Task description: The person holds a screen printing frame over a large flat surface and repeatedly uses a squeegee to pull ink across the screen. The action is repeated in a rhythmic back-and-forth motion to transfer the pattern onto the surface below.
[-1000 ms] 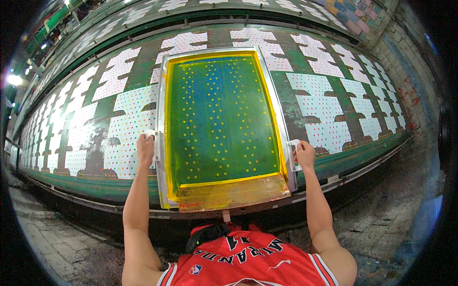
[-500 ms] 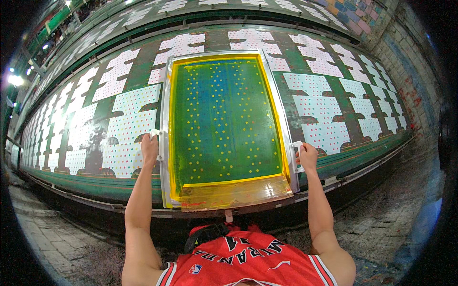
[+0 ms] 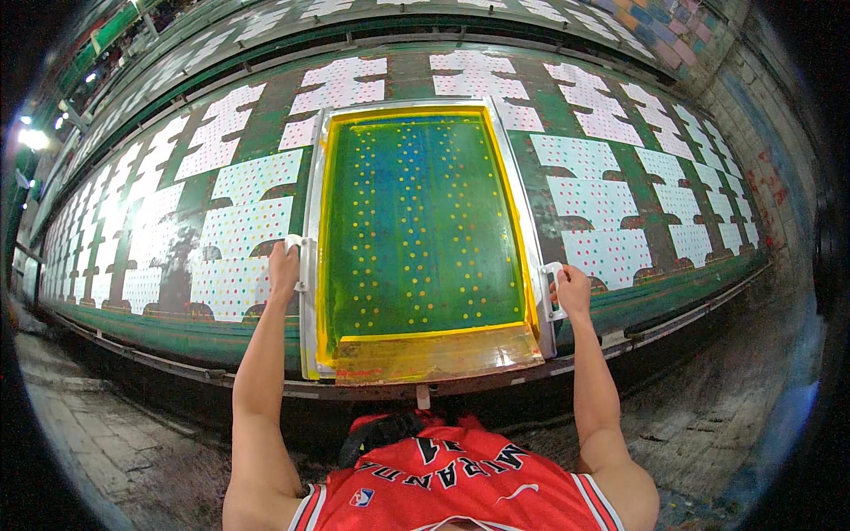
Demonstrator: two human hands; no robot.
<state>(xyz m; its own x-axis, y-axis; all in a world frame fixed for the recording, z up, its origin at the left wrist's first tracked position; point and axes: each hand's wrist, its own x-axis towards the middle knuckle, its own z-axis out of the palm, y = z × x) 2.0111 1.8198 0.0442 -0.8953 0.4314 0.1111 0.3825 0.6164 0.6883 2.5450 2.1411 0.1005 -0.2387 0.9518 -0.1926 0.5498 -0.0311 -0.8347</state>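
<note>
A large screen printing frame (image 3: 416, 230) with a green and blue mesh, small yellow dots and yellow taped edges lies over the long table in front of me. My left hand (image 3: 284, 264) is closed round the white handle on its left side. On the right side, my right hand (image 3: 571, 289) grips the other white handle (image 3: 552, 289), fingers wrapped through it. A brownish strip (image 3: 438, 356) covers the frame's near end, which reaches the table's front edge. Whatever lies beneath the mesh is hidden.
White cut pieces with coloured dots (image 3: 606, 255) lie in rows on the green table (image 3: 655, 296), left, right and beyond the frame. A metal rail runs along the near edge. Another long table with similar pieces stands farther back. A brick wall (image 3: 753, 115) rises at right.
The view has shifted slightly. The frame's left side sits a little farther right in the picture, with my left hand still on its handle. Both hands keep their grip.
</note>
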